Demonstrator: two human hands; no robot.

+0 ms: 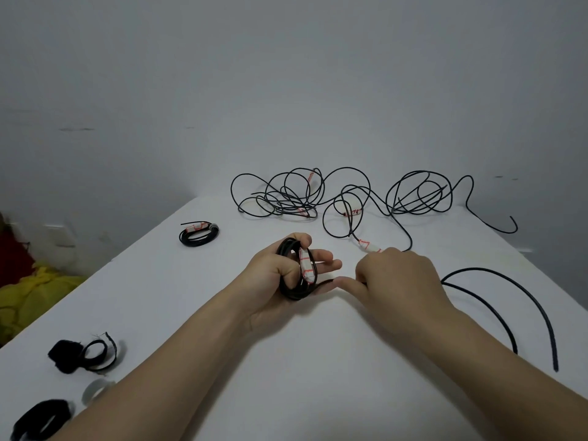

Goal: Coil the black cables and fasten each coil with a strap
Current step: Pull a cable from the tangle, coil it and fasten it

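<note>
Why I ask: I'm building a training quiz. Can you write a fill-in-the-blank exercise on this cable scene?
1. The coil in the left hand is ____ in colour.
2. The right hand pinches the loose cable that trails off to the ____.
3. A small bundle lies on the table to the ____ of both hands.
4. The tangle lies ____ from the person than the hands.
Missing words: black; right; left; farther.

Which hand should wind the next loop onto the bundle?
The right hand: it pinches the loose cable beside the coil, while the left hand is full, gripping that coil.
</note>
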